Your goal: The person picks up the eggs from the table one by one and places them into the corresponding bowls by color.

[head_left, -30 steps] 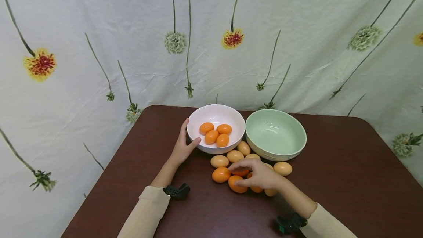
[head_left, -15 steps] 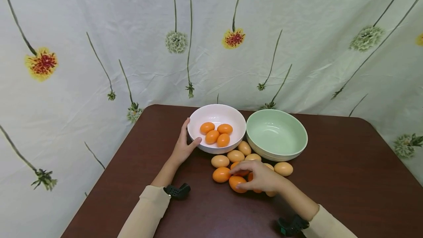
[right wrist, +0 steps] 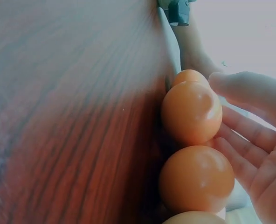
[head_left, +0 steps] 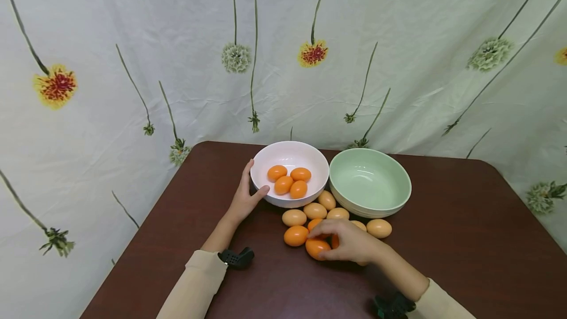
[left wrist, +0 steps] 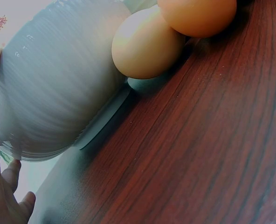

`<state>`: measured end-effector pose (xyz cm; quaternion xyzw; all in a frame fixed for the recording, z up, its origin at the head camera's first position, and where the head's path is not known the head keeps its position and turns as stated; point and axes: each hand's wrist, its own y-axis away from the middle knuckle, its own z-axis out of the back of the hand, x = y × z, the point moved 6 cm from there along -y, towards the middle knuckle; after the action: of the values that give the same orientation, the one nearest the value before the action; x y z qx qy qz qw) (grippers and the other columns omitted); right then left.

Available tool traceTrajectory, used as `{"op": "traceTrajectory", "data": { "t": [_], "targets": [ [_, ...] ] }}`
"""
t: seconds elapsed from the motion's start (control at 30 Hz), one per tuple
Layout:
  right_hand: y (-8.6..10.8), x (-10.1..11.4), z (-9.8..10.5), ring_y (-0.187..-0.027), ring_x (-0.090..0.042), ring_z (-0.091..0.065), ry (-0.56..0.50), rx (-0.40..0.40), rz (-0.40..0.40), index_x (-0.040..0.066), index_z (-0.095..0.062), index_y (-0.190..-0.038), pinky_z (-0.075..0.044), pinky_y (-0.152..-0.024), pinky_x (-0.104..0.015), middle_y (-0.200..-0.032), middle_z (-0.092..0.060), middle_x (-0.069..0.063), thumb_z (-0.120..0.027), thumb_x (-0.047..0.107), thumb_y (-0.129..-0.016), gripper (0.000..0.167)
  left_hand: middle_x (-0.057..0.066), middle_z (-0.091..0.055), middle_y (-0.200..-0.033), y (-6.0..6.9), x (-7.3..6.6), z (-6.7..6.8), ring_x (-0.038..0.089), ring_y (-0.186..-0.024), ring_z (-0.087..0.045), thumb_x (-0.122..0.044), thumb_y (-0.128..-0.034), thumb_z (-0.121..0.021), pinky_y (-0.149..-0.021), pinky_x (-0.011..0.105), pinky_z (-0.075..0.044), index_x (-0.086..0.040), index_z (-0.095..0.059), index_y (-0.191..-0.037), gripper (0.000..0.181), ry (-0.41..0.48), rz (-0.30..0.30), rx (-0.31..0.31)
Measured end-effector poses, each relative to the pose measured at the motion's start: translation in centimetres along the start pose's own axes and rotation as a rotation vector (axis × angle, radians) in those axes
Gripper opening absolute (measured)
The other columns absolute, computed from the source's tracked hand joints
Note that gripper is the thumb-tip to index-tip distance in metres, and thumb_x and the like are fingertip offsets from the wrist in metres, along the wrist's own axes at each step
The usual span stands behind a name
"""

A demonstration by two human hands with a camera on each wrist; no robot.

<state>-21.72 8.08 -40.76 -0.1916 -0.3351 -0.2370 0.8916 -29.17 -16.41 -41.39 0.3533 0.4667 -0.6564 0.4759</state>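
At the pink-white bowl (head_left: 290, 154), the left hand (head_left: 243, 198) grips the left side, its thumb over the near rim. Several orange eggs (head_left: 283, 185) lie in this bowl. The right hand (head_left: 350, 242) bends thumb and fingers round the nearest orange egg (head_left: 316, 248), which rests on the table. In the right wrist view, the thumb of the right hand (right wrist: 254, 121) meets that egg (right wrist: 192, 113), with the other fingers behind it. More orange eggs (head_left: 296, 236) and tan eggs (head_left: 294, 217) lie about it, some partly hidden by the hand.
A green bowl (head_left: 369, 181) without eggs stands right beside the pink-white one. One tan egg (head_left: 379, 228) lies in front of it, at the right end of the group. Behind the dark brown table (head_left: 460, 210) hangs a flowered cloth (head_left: 190, 23).
The right thumb and fingers have come in closer round the nearest orange egg. The left hand and both bowls have stayed in place.
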Motion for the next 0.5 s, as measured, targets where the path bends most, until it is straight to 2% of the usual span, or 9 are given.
{"op": "traceTrajectory", "data": {
  "t": [0.17,0.5],
  "targets": [
    [-0.03,0.08,-0.33,-0.107,-0.012,-0.058,0.028,0.017,0.043,0.009,-0.069,-0.115,-0.046,-0.095,-0.03,-0.112,-0.067,0.001,-0.077,0.007,-0.082,0.034,0.022,-0.009,-0.16,0.1,-0.05,0.03,0.035,-0.146,-0.012,-0.011,-0.0917,-0.06,-0.117,0.049,-0.008,0.001,-0.008,-0.154,0.083,-0.003,0.004,0.003],
    [-0.14,0.53,-0.61,-0.112,-0.013,-0.057,0.104,0.074,0.054,0.009,-0.068,-0.118,-0.045,-0.099,-0.032,-0.116,-0.065,0.005,-0.078,0.008,-0.079,0.04,0.022,-0.01,-0.16,0.03,-0.28,0.07,0.036,-0.146,-0.013,-0.011,-0.091,-0.061,-0.117,0.05,-0.008,0.002,-0.008,-0.154,0.083,0.002,-0.012,-0.001]
  ]
}}
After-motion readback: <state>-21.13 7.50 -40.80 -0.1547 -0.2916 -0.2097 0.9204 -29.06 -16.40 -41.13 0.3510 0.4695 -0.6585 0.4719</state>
